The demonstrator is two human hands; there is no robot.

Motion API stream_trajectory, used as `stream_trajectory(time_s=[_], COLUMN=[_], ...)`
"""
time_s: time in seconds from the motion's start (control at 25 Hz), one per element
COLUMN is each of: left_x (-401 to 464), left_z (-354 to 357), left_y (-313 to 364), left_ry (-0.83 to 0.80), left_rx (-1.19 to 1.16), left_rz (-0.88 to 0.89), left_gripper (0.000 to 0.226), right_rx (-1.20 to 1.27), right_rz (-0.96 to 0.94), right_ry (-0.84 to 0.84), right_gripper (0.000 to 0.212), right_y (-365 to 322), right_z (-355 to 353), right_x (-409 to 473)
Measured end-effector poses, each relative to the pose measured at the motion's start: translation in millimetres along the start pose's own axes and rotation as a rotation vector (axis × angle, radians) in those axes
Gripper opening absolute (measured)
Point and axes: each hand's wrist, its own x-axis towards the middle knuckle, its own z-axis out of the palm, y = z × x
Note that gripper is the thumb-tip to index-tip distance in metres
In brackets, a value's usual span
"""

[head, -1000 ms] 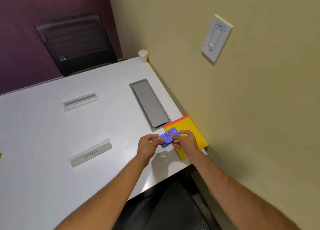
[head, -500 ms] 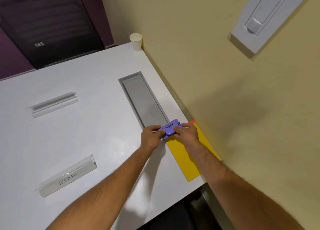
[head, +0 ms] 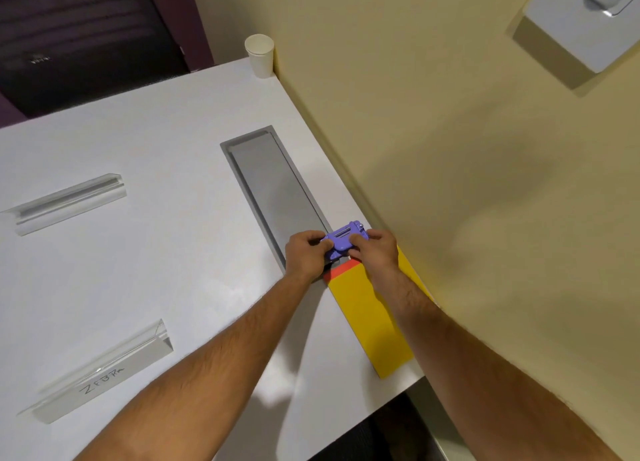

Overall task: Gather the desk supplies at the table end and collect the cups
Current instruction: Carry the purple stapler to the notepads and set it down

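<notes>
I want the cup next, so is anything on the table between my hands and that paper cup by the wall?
Nothing visible: only bare table and the flush grey panel lie before the cup.

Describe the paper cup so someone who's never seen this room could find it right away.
Start at the white table and follow the edge along the yellow wall to the far corner. The white paper cup stands upright there, beside the wall. It is the only cup and the only round thing on the table.
</notes>
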Motion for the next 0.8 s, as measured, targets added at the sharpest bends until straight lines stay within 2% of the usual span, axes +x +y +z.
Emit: stream_trajectory(time_s=[0.24,0.36,0.4,0.52,0.6,0.8], left_x=[-2.8,-4.9,-4.5,-7.1,-16.6,-81.3], left_z=[6.9,7.4,6.8,2.4,-3.1,-37.0], left_y=[1.1,-2.5,-3.3,-1.6,2.3,21.2], left_ry=[0.047,0.083,0.086,0.022,-0.036,-0.093], left_rx=[0.019,0.04,0.056,0.117,0.152,0.187], left_rz=[0.038,0.068,0.076,0.11,0.15,0.243], left_gripper=[0.018,0.015,0.016,0.021,0.024,0.036], right_rx=[-0.103,-0.173,-0.196,-0.249,-0.264,-0.298], right_rz=[-0.045,-0.083,-0.096,-0.079,-0.091,-0.206], right_ry=[0.042,-0.008,-0.047,-0.116,-0.134,-0.225], right_gripper=[0.025,0.019,0.022,0.062,0.072,0.049], right_y=[-2.2,-0.3,0.5,0.5,-3.6,-21.5], right_z=[1.2,0.2,-1.4,-12.0,-22.9,-45.6], right_x=[-1.2,-4.6,-6.2,-16.2,-32.7,-90.8])
